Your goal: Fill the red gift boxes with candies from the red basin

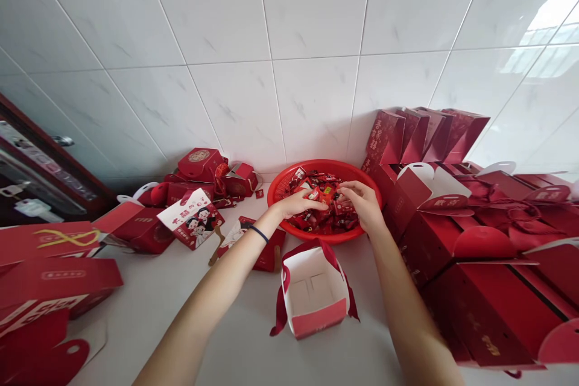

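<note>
Both my hands are in a round red plastic basket (275, 204) heaped with small wrapped candies (337, 220), mostly red. My left hand (299, 204), with a dark band on its wrist, reaches in from the left; its thumb and fingers close around a red wrapped candy (313, 194). On the right side, my right hand (362, 202) has its fingers curled down onto the pile, and what they hold is hidden. Just in front of the basket stands an open red gift box (319, 319), white inside, with dark red ribbon on its sides. Nothing shows inside it.
Red boxes (479, 301) are stacked along the right, with several open ones (402, 132) behind. More red boxes (199, 166) lie at the left, beside a printed card box (194, 217). Flat red packaging (269, 250) lies under my left forearm. A tiled wall (226, 96) closes the back.
</note>
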`<state>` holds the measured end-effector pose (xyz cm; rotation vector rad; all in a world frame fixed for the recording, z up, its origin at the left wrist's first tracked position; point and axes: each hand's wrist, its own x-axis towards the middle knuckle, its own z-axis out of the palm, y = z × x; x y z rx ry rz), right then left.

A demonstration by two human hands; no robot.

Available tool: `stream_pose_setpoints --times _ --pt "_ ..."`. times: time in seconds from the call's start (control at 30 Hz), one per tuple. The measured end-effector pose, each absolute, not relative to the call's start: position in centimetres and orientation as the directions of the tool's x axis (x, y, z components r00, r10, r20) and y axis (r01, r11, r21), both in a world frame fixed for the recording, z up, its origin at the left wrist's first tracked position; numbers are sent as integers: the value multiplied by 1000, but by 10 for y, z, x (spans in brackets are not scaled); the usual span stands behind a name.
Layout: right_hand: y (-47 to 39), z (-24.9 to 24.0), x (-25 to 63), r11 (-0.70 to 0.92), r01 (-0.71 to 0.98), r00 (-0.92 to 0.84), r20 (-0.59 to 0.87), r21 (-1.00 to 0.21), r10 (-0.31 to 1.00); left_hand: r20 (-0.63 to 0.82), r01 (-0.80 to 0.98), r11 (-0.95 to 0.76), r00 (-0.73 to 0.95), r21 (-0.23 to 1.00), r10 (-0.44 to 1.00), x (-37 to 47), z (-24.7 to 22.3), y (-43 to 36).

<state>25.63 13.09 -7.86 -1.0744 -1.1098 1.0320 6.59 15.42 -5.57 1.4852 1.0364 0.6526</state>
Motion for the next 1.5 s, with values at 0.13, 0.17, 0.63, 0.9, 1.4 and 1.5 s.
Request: stream_pose_setpoints --times 0.13,0.17,0.63,0.9,1.4,1.5 --pt "129 -78 254 158 -58 81 153 -986 985 -264 100 245 458 964 849 63 -52 149" --pt "128 -78 253 153 -49 54 150 -987 987 -259 84 250 473 965 842 63 -51 149" --pt "120 -70 254 158 16 -197 152 -987 969 -112 14 119 452 993 885 59 -53 149" --pt "126 -77 252 135 -94 33 132 -986 991 -91 123 51 339 991 936 60 -59 154" --pt "131 -79 254 203 -201 121 182 -958 976 0 610 -255 386 750 923 61 -74 169" --pt "131 -79 256 198 -218 107 178 -956 978 46 697 -333 396 636 917 62 -75 169"
